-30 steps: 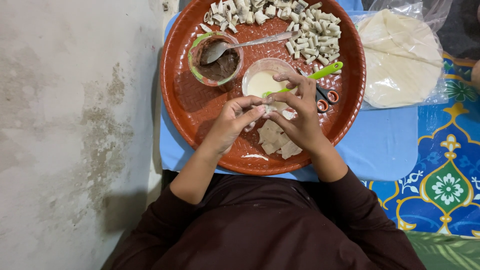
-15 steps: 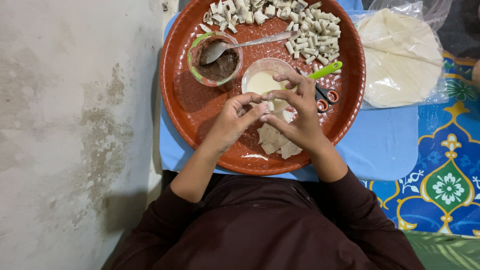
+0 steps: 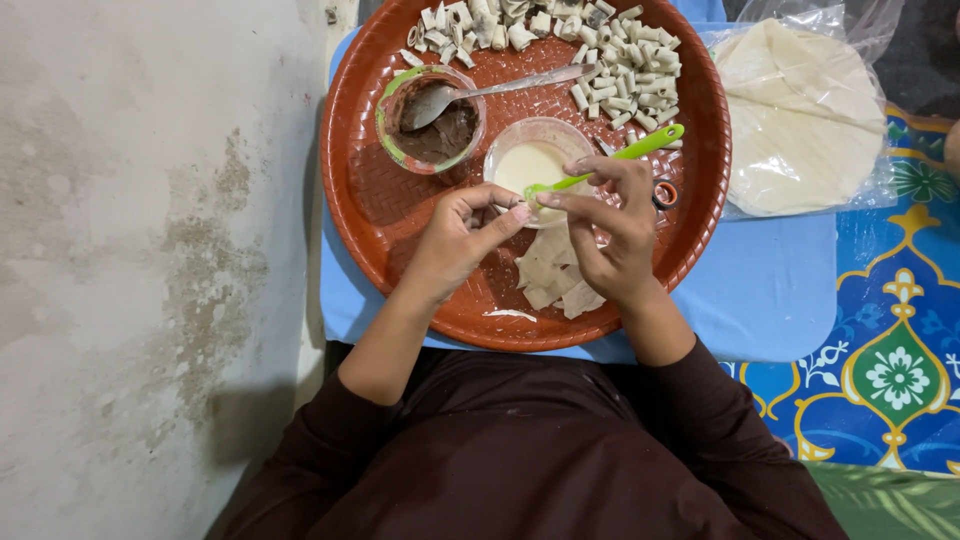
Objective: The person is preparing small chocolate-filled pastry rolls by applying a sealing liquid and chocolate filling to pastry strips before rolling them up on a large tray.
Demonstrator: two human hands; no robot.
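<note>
a bag of flat round wrappers (image 3: 800, 110) lies on a patterned blue mat (image 3: 890, 360).

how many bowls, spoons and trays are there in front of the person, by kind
bowls: 2, one with brown filling, one with white paste
spoons: 2, a metal spoon and a green spoon
trays: 1, the round red tray
total: 5

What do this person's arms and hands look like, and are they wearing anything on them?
Both arms are in long, dark brown sleeves of a plain, loose garment, pushed up so the forearms are bare. The left hand and right hand are bare: no gloves, and no rings, watch or bracelets show. The fingernails look short and unpainted.
</note>
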